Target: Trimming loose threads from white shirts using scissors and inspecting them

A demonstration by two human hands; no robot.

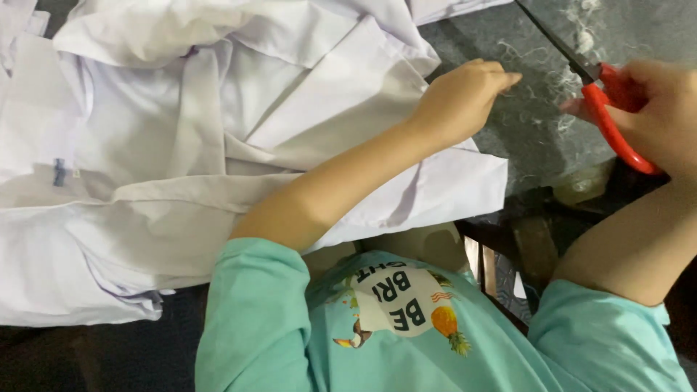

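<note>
My left hand (465,98) rests on the edge of a pile of white cloth (218,138), fingers curled and pointing right over the dark grey tabletop (530,138). It grips nothing that I can see clearly; the fingertips sit at the cloth's border. My right hand (664,112) is closed around the red handles of a pair of scissors (602,109), whose dark blades run up and to the left over the table. The scissors are apart from the cloth.
White thread scraps and lint (573,43) lie scattered on the grey table between my hands. The white garments cover the whole left half. A small blue tag (59,172) shows on the cloth. Below is my teal shirt (406,327).
</note>
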